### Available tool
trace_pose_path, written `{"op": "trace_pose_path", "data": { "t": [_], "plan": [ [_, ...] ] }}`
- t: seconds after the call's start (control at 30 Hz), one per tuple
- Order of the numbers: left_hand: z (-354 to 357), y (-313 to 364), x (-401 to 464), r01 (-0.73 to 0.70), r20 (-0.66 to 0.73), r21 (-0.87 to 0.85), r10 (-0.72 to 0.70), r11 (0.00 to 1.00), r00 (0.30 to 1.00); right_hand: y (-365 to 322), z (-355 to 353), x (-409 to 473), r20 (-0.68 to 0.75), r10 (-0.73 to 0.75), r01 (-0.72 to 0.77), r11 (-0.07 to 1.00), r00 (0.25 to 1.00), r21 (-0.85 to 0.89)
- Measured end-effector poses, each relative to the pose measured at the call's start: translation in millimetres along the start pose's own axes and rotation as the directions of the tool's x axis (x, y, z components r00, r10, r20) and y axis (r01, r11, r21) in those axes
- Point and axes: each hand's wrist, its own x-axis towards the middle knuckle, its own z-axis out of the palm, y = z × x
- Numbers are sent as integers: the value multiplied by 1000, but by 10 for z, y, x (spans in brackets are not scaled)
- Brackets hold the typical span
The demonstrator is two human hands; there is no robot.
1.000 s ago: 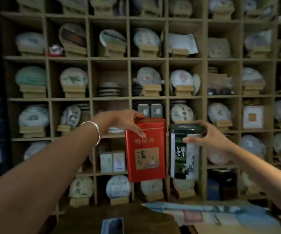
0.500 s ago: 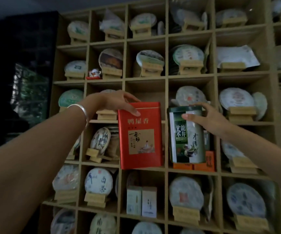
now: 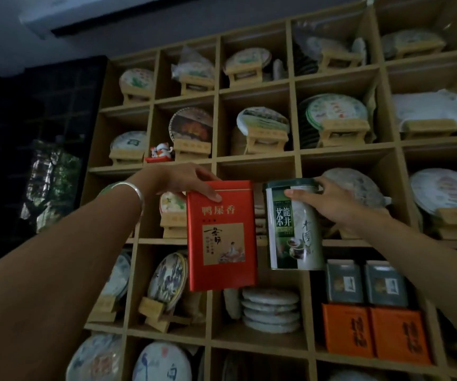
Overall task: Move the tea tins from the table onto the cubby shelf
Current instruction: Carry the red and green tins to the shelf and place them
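Cubby shelf: a wooden grid of square compartments that fills most of our view, against a dim room with a dark wall to its left and a pale ceiling above. Most compartments hold round paper-wrapped tea cakes propped on small wooden stands. Low on the shelf's right side we see two orange boxes with two grey boxes stacked on them; near the shelf's middle, lower down, a pile of flat cakes; on the shelf's left, a small red-and-white cat figurine.

Red tin: tall, rectangular, upright, held in the air in front of the shelf's middle column. Our left hand clamps its top edge, thumb on the front face, fingers over the back. A silver bangle sits on that wrist.

Green tin: round-cornered, upright, just right of the red tin and apart from it, also in front of the shelf. Our right hand grips its upper right side, thumb across the front.
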Motion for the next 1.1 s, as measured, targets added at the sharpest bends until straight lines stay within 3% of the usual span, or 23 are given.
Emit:
{"op": "trace_pose_path", "data": {
  "t": [0.37, 0.5, 0.63, 0.9, 1.1],
  "plan": [
    [-218, -363, 1192, -210, 3, -52, 211, 976, 978, 273, 312, 940, -182, 95, -91, 995, 979, 33],
    [-258, -389, 1633, -224, -34, -118, 221, 968, 975, 331, 403, 1263, -214, 100, -92, 995, 972, 50],
    [-218, -462, 2034, -202, 2, -64, 203, 977, 979, 450, 467, 1538, -243, 92, -77, 995, 966, 70],
    [-204, -488, 2354, -178, 105, 32, 174, 983, 979, 665, 530, 1760, -320, 50, -90, 990, 946, -112],
    [-218, -484, 2379, -177, 132, 68, 167, 982, 977, 747, 619, 1721, -382, -56, -107, 914, 923, -392]
  ]
}}
